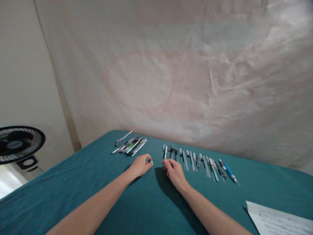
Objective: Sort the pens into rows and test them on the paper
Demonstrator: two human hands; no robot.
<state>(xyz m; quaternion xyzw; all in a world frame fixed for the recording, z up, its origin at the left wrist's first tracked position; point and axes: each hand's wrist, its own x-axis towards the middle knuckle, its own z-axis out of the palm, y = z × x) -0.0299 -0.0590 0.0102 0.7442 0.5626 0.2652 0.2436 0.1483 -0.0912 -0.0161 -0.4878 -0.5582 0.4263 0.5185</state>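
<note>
My right hand [174,171] pinches the near end of a slim white-and-black pen [166,152] at the left end of a row. My left hand [141,165] hovers to its left, fingers curled round a small clear piece [151,162], perhaps a pen cap; most of it is hidden. To the right runs a row of pens and clear pen parts [185,160], set apart in small groups. It ends with a blue pen [230,173]. Beyond my left hand lies a loose pile of pens [132,146], one of them green.
Everything lies on a dark green cloth-covered table [80,182]. A white pen-like stick [127,134] lies behind the pile. A sheet of written paper [278,218] is at the near right. A black fan [21,143] stands off the left edge; a pale sheet [171,75] hangs behind.
</note>
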